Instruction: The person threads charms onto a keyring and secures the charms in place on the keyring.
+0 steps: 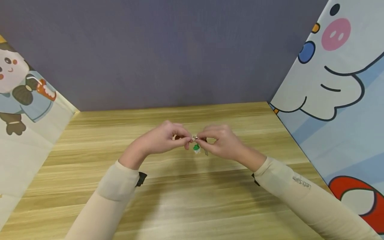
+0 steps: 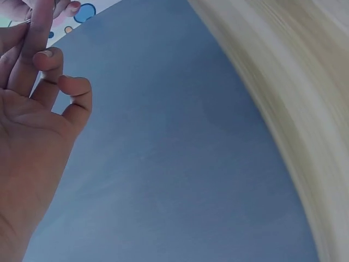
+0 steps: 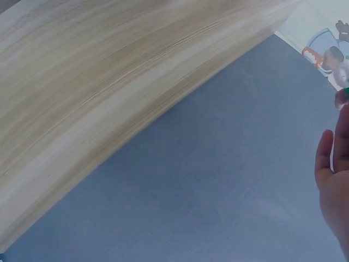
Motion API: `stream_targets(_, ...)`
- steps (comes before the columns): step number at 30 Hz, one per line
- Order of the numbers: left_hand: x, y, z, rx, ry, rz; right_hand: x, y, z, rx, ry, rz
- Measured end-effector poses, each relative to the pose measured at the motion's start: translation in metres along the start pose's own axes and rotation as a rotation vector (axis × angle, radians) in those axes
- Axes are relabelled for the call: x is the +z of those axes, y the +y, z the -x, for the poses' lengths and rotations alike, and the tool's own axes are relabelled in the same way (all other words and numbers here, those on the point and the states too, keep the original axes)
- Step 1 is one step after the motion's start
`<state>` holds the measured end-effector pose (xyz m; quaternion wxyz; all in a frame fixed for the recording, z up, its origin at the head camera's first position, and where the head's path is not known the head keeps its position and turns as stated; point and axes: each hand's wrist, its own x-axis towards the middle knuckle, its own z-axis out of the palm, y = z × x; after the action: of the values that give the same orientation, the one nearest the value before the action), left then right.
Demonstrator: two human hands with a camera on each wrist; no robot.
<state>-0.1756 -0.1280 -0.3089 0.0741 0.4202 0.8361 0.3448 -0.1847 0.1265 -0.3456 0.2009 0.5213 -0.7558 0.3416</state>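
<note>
Above the middle of the table, both hands meet at a small keychain (image 1: 196, 137) with silvery metal parts. My left hand (image 1: 166, 138) pinches one end between thumb and forefinger. From the other side, the right hand (image 1: 223, 143) pinches the metal part with its thumb and forefinger. A small green-and-white charm (image 1: 196, 149) dangles between the hands. Thin dark strands (image 1: 206, 152) hang below the right fingers; their kind is unclear. In the left wrist view the left hand (image 2: 32, 120) has its outer fingers bent. Only part of the right hand (image 3: 338, 180) shows in the right wrist view.
The wood-grain table (image 1: 168, 206) extends beneath both forearms. A dark grey-blue panel (image 1: 168, 53) rises along its far edge. Cartoon-printed walls stand at the left (image 1: 39, 133) and right (image 1: 318, 140).
</note>
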Motion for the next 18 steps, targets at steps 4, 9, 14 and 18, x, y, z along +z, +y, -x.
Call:
stream_targets(4, 0.0, 0.005, 0.002, 0.017, -0.017, -0.083, 0.0, 0.0, 0.002, 0.005, -0.013, -0.019)
stream_targets(9, 0.004, 0.005, 0.002, 0.07, 0.032, -0.172, 0.0, 0.0, 0.003, 0.03, -0.016, -0.064)
stream_targets(14, 0.008, 0.003, 0.004, 0.082, 0.066, -0.114, -0.002, -0.004, 0.002, 0.071, -0.027, -0.115)
stream_targets(18, 0.012, 0.004, 0.005, 0.087, 0.125, -0.084, -0.003, -0.008, 0.001, 0.103, -0.019, -0.106)
